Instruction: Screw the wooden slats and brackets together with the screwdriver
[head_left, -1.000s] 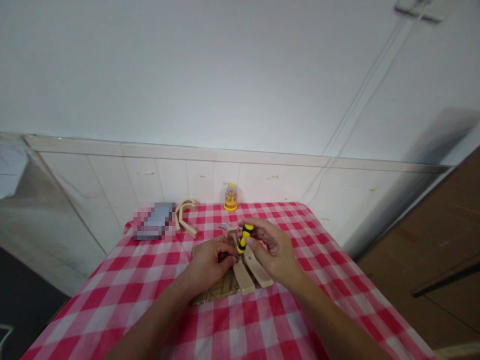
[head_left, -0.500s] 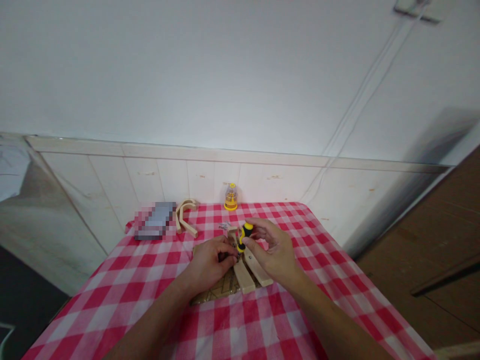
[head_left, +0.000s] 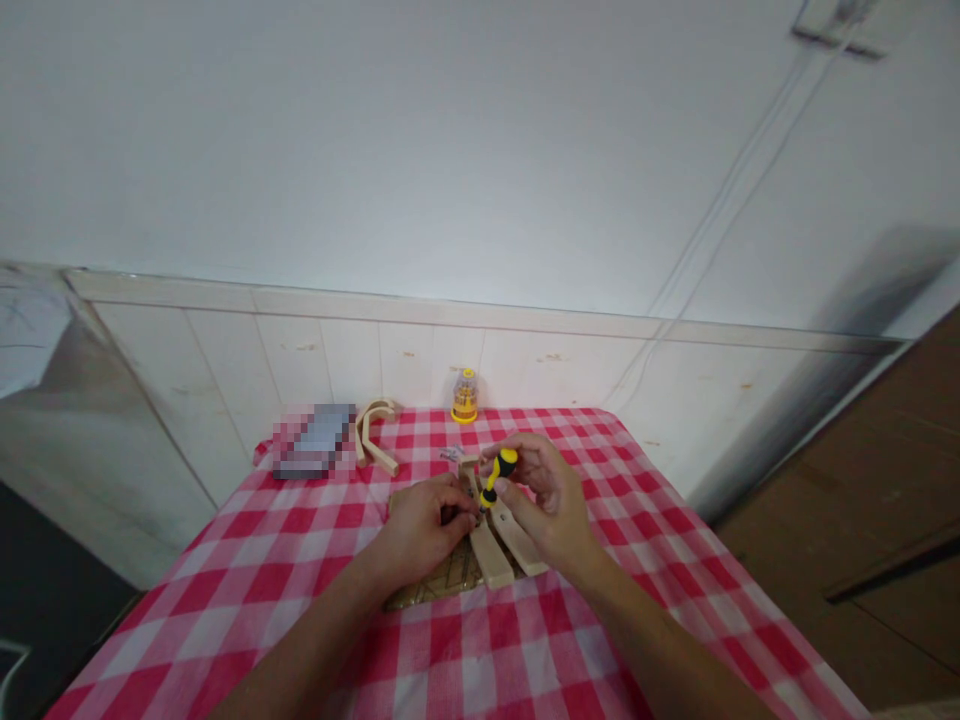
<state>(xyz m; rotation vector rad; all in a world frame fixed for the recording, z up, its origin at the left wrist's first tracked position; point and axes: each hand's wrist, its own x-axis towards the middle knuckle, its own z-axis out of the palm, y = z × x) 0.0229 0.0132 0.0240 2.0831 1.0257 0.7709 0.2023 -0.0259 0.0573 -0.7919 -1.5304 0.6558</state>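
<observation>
A yellow and black screwdriver (head_left: pixel 504 465) is in the fingers of my right hand (head_left: pixel 551 500), its handle tilted up and its lower end down at a wooden piece. My left hand (head_left: pixel 427 525) has thumb and forefinger pinched together close to that lower end; what lies between them is hidden. Two pale wooden bars, the left bar (head_left: pixel 492 558) and the right bar (head_left: pixel 517 540), slant toward me under my hands. Beneath them is a brown board or cardboard sheet (head_left: pixel 435 585) with dark lines on it.
Curved wooden pieces (head_left: pixel 379 440) lie at the back left, next to a blurred-out grey flat object (head_left: pixel 319 440). A yellow screwdriver-bit case (head_left: pixel 465 397) stands by the wall. Small metal parts (head_left: pixel 451 453) lie beyond my hands. A red-and-white checked cloth (head_left: pixel 315 560) covers the table.
The screwdriver has turned in my right fingers, and its handle now leans further right. My left hand stays pinched in the same place. The whole view has shifted slightly.
</observation>
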